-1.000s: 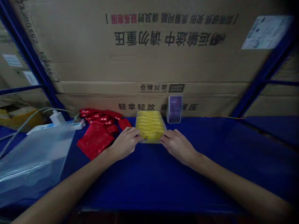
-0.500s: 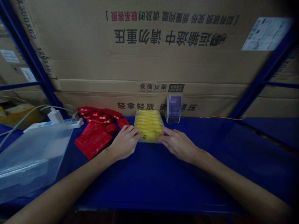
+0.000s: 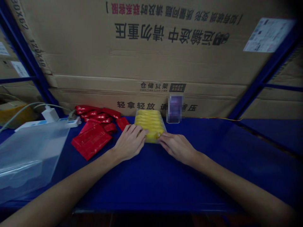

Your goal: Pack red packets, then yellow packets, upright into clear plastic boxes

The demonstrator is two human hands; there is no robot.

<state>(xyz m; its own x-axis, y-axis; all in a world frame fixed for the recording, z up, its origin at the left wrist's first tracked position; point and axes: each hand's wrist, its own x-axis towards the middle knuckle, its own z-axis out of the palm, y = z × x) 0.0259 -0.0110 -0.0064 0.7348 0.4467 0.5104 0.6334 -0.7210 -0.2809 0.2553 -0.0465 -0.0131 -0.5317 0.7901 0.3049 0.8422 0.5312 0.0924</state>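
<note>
Both hands at the near edge of a clear plastic tray [image 3: 149,126] packed with yellow packets in rows, on a blue metal shelf [image 3: 151,186]. Left hand [image 3: 129,142]: open, fingers extended, lying over the tray's near left corner. Right hand [image 3: 176,147]: open, fingertips on the near right corner. Neither is clenched. No firm grip shows.

Yellow packets: no print legible, brand unreadable.

Carton [image 3: 151,60] behind, print upside down. Legible: 运输途中 请勿重压, 仓储货架, 轻拿轻放. The last line runs on to 重压, with its middle covered by a pixel-blurred phone [image 3: 175,108] standing just behind the tray. Top line in black and red is hard to make out, cut close by the frame edge. Printed sheet [image 3: 268,34] on carton, upper right: text too small to read.

Left of the tray, near the left hand: red sachets [image 3: 99,115] in a loose heap, and a larger red packet [image 3: 91,140] lying flat. Gold print on it unreadable. Further left, a clear plastic bag [image 3: 30,157] partly covers a white power strip [image 3: 47,123] with a white plug adapter [image 3: 50,114] and pale cable [image 3: 21,115]. Blue shelf uprights [image 3: 26,53] on both sides. Dim light, corners dark.
</note>
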